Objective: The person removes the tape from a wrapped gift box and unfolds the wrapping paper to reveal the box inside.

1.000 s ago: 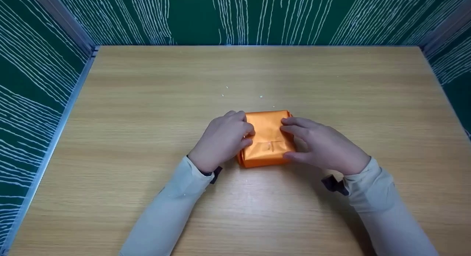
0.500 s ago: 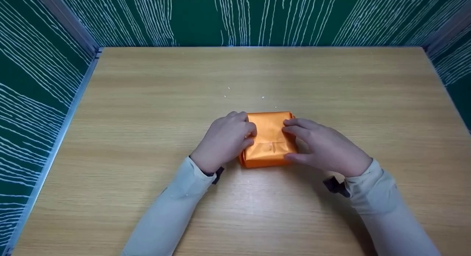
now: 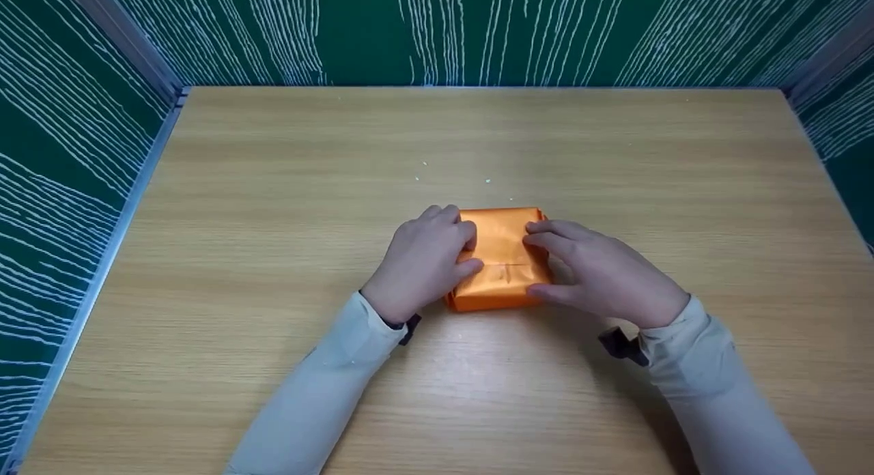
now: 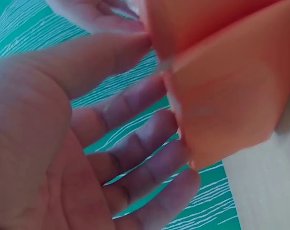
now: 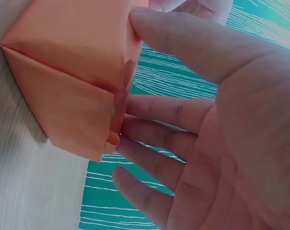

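An orange paper-wrapped package point(image 3: 502, 239) lies on the table in the head view, with a crease across its top. At its left edge my left hand point(image 3: 427, 260) grips the paper between thumb and bent fingers; the left wrist view shows the thumb point(image 4: 101, 60) at the fold of the end flap point(image 4: 226, 105). My right hand point(image 3: 594, 267) rests on the right edge with fairly straight, spread fingers. In the right wrist view, its thumb point(image 5: 178, 31) touches the package near a folded end flap point(image 5: 73, 108) with a small curled bit of paper.
The wooden table point(image 3: 287, 161) extends around the package. Small white specks point(image 3: 487, 181) lie beyond it. Green walls point(image 3: 362, 38) with white streaks stand along the back and sides. Both forearms wear pale sleeves point(image 3: 314, 383), with a dark wrist mount point(image 3: 623, 345) at the right.
My left thumb has moved right, further onto the package's top, and the left wrist has shifted slightly right. The right hand and the package stay almost where they were.
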A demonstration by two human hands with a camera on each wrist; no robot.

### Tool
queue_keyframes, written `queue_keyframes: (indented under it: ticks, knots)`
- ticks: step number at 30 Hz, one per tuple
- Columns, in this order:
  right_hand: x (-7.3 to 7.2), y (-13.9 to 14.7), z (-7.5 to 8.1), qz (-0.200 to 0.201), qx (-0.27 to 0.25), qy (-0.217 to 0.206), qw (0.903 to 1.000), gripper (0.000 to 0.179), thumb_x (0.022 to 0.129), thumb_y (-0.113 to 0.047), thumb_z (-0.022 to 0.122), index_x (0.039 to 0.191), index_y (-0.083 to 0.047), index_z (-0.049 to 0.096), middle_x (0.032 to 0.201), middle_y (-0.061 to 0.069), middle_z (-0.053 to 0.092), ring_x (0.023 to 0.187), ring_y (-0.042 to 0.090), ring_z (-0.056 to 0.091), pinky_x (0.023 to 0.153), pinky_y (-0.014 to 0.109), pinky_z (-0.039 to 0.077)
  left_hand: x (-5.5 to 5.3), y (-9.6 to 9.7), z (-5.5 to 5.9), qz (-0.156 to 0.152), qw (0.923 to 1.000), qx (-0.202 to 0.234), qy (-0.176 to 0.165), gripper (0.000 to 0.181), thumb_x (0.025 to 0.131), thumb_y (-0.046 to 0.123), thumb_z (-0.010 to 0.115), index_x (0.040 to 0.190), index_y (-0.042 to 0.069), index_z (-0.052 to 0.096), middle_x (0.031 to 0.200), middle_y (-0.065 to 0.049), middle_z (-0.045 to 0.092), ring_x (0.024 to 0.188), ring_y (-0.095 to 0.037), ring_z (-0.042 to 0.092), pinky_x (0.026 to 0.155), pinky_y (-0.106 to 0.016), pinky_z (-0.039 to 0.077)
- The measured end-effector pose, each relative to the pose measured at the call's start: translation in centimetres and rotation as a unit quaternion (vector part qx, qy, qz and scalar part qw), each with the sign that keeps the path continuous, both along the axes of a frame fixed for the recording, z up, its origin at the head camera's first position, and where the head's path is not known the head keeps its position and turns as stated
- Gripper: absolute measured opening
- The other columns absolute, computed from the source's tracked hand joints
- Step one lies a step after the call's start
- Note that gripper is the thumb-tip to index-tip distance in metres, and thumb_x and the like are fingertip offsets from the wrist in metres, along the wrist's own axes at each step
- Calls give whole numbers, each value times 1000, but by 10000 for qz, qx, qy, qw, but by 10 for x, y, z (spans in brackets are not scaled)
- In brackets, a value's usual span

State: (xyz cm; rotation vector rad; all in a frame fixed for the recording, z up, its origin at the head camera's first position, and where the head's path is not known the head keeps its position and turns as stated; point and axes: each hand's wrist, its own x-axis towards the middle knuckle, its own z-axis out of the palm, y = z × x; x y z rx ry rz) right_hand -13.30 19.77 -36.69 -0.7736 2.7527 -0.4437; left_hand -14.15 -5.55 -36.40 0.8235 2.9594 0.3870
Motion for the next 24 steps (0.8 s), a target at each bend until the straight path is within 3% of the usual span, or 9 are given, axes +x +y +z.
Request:
queue_keyframes:
  ticks: [7,14,24]
  knots:
    - [1,-1,0,28,48,44,10000,76,86,-44,84,147,-6,56,153,15,51,140,39,50,111,56,43,1,3,0,140,9999,69,-34,23,98,39,71,94,16,73,95,-2,62,89,-23,57,72,-38,53]
    - [3,-2,-1,5,77,82,9999,77,86,-43,84,147,-5,56,152,16,53,138,39,52,110,56,44,0,4,-3,183,9997,151,75,8,99,22,70,94,18,76,94,-1,63,89,-22,58,73,-37,55]
    - [3,-2,0,27,40,213,9998,76,86,-43,85,145,-4,57,150,16,55,138,39,52,110,56,44,1,4,-2,93,9989,145,436,19,95,7,62,92,16,78,92,-2,65,85,-24,61,69,-38,55]
